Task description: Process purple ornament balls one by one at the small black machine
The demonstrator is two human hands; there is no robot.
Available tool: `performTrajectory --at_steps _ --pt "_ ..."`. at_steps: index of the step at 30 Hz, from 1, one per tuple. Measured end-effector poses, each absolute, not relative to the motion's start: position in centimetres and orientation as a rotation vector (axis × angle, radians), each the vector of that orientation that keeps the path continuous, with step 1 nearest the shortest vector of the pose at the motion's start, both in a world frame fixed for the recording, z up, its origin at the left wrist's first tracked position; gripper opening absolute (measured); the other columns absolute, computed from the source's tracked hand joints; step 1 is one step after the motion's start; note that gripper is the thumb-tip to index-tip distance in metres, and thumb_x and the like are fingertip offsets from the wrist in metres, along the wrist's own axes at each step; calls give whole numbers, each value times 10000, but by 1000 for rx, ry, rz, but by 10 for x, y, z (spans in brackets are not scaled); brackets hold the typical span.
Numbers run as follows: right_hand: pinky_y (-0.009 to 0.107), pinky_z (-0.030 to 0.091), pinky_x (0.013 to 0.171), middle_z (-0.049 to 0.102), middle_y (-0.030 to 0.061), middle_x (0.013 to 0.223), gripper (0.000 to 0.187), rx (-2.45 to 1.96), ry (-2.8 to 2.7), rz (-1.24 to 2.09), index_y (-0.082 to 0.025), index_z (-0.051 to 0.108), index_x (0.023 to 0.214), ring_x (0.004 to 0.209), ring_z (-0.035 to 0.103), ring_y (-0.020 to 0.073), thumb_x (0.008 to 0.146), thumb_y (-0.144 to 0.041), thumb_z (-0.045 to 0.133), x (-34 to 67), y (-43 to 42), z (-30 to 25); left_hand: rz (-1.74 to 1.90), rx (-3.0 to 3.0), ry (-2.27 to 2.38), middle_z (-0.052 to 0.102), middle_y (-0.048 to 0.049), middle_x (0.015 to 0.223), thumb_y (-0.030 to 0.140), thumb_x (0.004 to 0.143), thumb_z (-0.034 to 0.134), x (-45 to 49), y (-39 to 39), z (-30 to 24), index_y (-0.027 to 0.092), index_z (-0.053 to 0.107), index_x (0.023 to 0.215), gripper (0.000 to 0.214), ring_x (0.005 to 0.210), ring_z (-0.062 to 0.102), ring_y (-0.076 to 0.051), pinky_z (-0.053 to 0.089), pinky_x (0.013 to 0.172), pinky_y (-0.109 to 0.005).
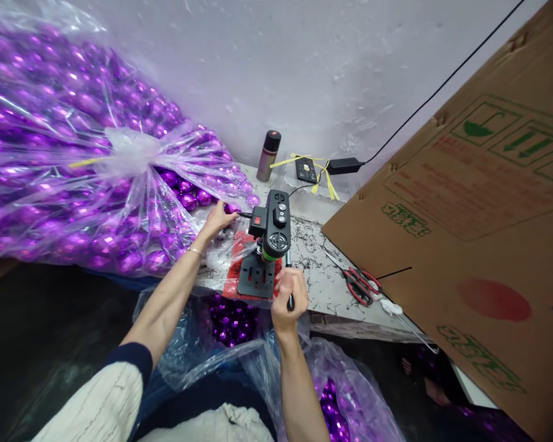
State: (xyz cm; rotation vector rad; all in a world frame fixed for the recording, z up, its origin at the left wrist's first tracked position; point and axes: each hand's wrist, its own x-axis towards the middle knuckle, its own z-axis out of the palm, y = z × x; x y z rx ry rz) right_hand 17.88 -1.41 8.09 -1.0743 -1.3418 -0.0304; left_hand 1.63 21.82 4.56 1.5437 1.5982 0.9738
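Observation:
In the middle of the bench stands a small black machine [277, 224] with round vents, buttons and a red switch, on a slotted black base plate [255, 279]. My left hand [220, 218] is at its left, fingers closed around a small purple bauble [231, 209], close to a black cable stub. At the machine's right front, my right hand [291, 293] wraps around the black grip of a rod [290, 303]. The rod's pale shaft runs up beside the machine; whether it is joined to it I cannot tell. Red sheeting [233, 276] lies beneath the base.
A huge clear bag of purple baubles [50, 116] fills the left. Behind stand a spray can [264, 161] and a black power adapter [344, 166]. Red-handled scissors [362, 286] lie right, beside a large cardboard box [442, 245]. More bagged baubles [233, 320] hang below the bench edge.

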Motion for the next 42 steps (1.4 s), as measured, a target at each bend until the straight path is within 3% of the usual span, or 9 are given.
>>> performTrajectory --at_steps 4,9,16,20,24,34,42 --pt "295 432 633 564 -10 701 347 -1083 -1342 -2 -228 481 682 678 569 134 1010 -131 424 180 -15 86 1050 1213 1269 702 -127 1227 363 777 780 -4 167 56 163 629 1277 560 1028 712 -247 596 860 -365" --pt "288 424 628 543 -20 682 337 -1112 -1309 51 -221 499 694 660 550 123 1024 -174 451 182 -12 100 1011 984 1004 766 -102 1070 473 814 756 -13 92 56 179 706 1161 457 869 744 -226 614 722 -320" --pt "278 405 603 505 -31 646 361 -1155 -1294 54 -219 501 683 612 513 108 1041 -247 464 182 -9 114 1091 850 995 778 -102 1095 476 798 790 20 55 11 186 588 1257 579 931 771 -237 642 837 -388" --pt "288 416 618 493 -29 636 379 -1171 -1291 62 -226 477 670 630 525 119 1046 -270 448 183 -10 114 1211 1076 1085 736 -141 1264 508 830 755 45 51 -10 181 545 1352 651 1169 719 -283 566 1043 -457" --pt "285 401 608 490 -32 644 368 -1183 -1296 77 -225 470 681 614 501 111 1046 -269 452 184 -10 117 1234 1401 1208 674 -144 1385 473 867 730 60 45 -22 192 593 1357 580 1334 617 -317 460 1165 -500" --pt "278 419 627 517 -28 670 351 -1167 -1304 77 -220 498 692 647 535 113 1039 -227 449 184 -13 114 1243 1943 1231 675 -133 1323 326 880 754 67 38 -35 223 553 1342 515 1271 639 -319 512 1087 -517" --pt "293 428 630 544 -14 692 320 -1165 -1324 29 -224 510 711 672 562 130 1023 -192 447 183 -16 100 1254 1913 1222 675 -125 1293 324 838 803 71 43 -46 220 538 1312 553 1220 662 -304 537 1044 -489"
